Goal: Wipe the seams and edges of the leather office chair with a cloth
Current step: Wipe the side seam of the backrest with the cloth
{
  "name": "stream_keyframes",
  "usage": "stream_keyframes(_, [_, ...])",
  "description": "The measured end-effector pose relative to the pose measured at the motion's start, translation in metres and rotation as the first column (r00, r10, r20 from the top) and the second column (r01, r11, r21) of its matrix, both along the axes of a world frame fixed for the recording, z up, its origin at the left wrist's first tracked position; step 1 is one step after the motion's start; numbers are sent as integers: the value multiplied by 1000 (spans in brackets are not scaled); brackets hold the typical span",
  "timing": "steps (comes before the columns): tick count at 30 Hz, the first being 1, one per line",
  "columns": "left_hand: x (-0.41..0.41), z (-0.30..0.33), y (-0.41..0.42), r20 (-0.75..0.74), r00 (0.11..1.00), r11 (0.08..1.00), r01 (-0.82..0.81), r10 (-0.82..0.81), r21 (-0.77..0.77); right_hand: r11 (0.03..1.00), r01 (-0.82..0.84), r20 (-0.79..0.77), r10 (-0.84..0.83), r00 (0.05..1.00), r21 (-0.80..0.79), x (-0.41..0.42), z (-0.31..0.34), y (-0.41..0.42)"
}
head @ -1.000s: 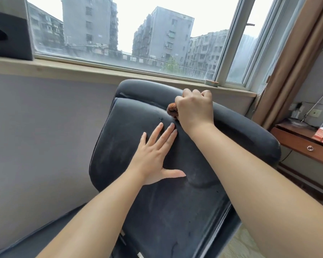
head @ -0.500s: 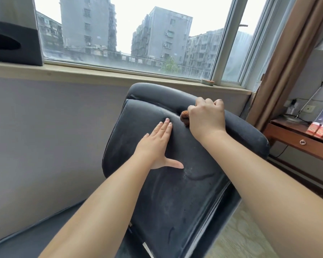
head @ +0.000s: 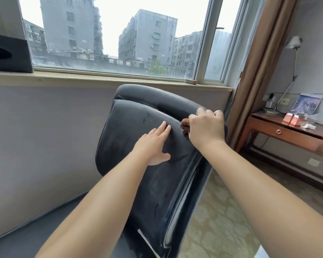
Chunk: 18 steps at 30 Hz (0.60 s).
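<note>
The black leather office chair point(head: 131, 131) fills the middle of the head view, its backrest tilted toward me. A seam runs across the backrest below the headrest roll. My right hand point(head: 206, 130) grips a bunched brown cloth point(head: 185, 125) and holds it against that seam near the backrest's right edge. Most of the cloth is hidden inside the fist. My left hand point(head: 155, 144) rests flat on the backrest panel, fingers straight and pointing up toward the seam, just left of the cloth.
A grey wall and window sill point(head: 101, 77) stand right behind the chair. A black box point(head: 7, 53) sits on the sill at the left. A brown curtain point(head: 254, 71) hangs at the right, beside a wooden desk point(head: 287, 131) with small boxes. Patterned carpet point(head: 222, 211) lies to the chair's right.
My right hand has slid the cloth along the seam to the right, from near the middle to the backrest's right edge. My left hand stays flat on the panel.
</note>
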State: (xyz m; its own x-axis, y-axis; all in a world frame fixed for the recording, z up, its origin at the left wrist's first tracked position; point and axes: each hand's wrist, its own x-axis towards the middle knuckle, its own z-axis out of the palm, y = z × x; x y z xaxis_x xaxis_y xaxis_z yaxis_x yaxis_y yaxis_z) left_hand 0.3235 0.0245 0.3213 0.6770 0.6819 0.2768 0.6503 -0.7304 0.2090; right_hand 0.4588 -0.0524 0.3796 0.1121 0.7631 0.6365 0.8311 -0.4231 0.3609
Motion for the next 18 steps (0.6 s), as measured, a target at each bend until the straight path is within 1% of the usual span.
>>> stream_keyframes(2, [4, 1, -7, -4, 1000, 1000, 6, -6, 5, 998, 40, 61, -43, 997, 51, 1, -3, -6])
stream_keyframes(4, [7, 1, -14, -9, 1000, 1000, 11, -11, 5, 990, 79, 29, -83, 996, 118, 2, -5, -11])
stream_keyframes(9, [11, -1, -28, -35, 999, 1000, 13, -13, -5, 980, -8, 0, 8, 1000, 199, 8, -21, -29])
stream_keyframes(12, [12, -4, -36, -46, 999, 1000, 7, -8, -18, 974, 8, -57, 5, 998, 226, 7, -33, -38])
stream_keyframes(18, [10, -10, -50, -56, 998, 999, 8, -10, -40, 941, -4, -138, 54, 989, 338, 4, -52, -50])
